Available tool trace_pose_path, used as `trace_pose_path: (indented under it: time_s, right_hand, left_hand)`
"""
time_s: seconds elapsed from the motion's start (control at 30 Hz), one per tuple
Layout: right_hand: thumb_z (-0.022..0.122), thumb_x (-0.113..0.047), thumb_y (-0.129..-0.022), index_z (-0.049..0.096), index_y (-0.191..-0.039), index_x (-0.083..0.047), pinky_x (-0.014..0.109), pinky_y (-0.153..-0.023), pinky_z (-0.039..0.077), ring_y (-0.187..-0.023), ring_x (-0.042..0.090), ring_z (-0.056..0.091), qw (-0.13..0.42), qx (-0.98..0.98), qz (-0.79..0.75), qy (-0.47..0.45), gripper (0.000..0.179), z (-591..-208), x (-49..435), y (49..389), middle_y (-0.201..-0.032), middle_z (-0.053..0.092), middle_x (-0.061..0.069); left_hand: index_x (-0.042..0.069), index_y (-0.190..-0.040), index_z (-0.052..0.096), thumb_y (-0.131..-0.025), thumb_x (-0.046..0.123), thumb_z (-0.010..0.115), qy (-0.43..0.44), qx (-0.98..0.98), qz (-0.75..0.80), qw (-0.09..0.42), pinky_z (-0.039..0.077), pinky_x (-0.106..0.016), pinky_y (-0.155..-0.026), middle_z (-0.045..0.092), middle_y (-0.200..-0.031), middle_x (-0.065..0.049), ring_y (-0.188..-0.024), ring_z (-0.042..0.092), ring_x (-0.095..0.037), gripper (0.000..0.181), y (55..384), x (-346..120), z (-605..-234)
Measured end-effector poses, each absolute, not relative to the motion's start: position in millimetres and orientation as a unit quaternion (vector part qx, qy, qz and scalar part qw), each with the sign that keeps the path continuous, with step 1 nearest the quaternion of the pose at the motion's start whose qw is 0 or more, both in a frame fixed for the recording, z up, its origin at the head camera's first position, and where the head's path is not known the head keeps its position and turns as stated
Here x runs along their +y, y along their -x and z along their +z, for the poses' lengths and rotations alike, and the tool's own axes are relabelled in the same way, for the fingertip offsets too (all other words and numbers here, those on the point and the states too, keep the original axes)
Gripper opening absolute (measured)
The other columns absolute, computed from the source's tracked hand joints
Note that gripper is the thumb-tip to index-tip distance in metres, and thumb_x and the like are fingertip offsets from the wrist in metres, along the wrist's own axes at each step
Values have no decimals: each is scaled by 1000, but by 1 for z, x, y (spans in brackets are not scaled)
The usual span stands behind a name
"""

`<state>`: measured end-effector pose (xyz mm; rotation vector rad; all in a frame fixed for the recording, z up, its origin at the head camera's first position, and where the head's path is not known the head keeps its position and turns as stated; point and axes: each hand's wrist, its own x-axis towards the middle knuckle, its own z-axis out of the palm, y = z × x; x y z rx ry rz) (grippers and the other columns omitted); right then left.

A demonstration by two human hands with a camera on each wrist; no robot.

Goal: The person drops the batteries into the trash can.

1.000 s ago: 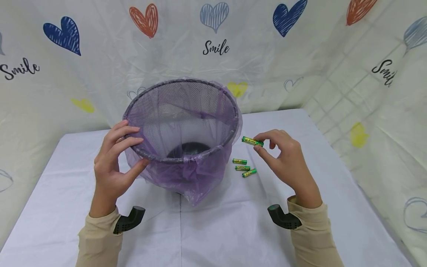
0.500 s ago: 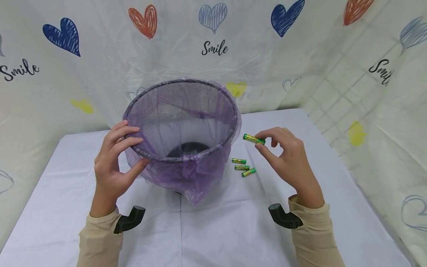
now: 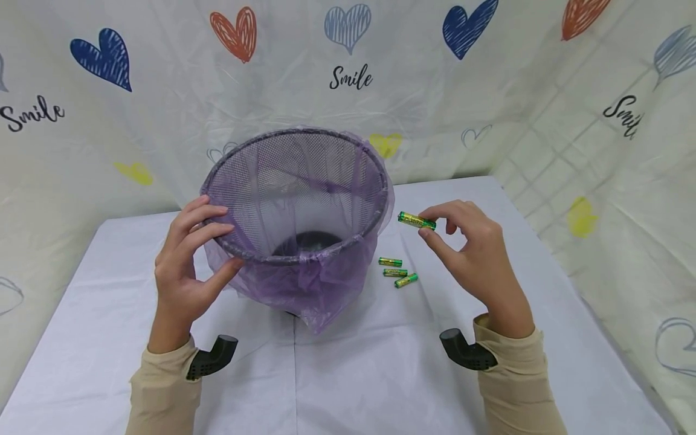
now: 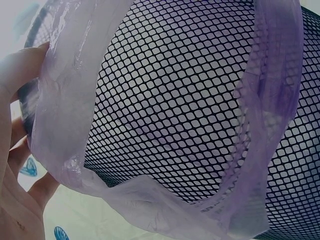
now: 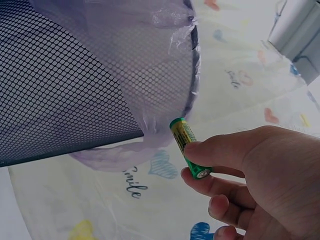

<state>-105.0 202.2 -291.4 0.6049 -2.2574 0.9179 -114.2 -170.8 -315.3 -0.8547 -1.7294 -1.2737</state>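
A black mesh wastebasket (image 3: 331,157), lined with a thin purple plastic bag (image 3: 331,284), tilts toward me on the white table. My left hand (image 3: 185,266) grips its left rim, fingers over the edge and thumb on the near side; the left wrist view shows this hand (image 4: 20,195) beside the mesh (image 4: 165,100). Right of the basket, my right hand (image 3: 473,254) pinches a green and gold battery (image 3: 415,220) between thumb and fingers, above the table and apart from the rim. The right wrist view shows the battery (image 5: 184,137) by its end.
Three similar batteries (image 3: 395,273) lie on the white tablecloth (image 3: 359,374) just right of the basket. A white curtain (image 3: 413,103) printed with hearts and the word Smile hangs behind and at the right. A black wrist device (image 3: 467,350) sits on each sleeve.
My right hand has risen slightly and shifted a little right with the battery in it. The left hand and the basket stay where they were.
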Motion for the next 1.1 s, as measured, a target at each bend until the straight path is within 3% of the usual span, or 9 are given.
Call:
trace_pose_path:
  time_s: [1.1]
  right_hand:
    - [72, -5, -83, 72, -98, -7, 19, -65, 33, -76, 9, 44, 331, -837, 369, -231, 16, -275, 188, 109, -87, 67, 3]
  left_hand:
    - [-14, -94, 63, -83, 31, 76, 340, -676, -513, 405, 39, -43, -115, 63, -115, -21, -128, 48, -38, 48, 112, -167, -312]
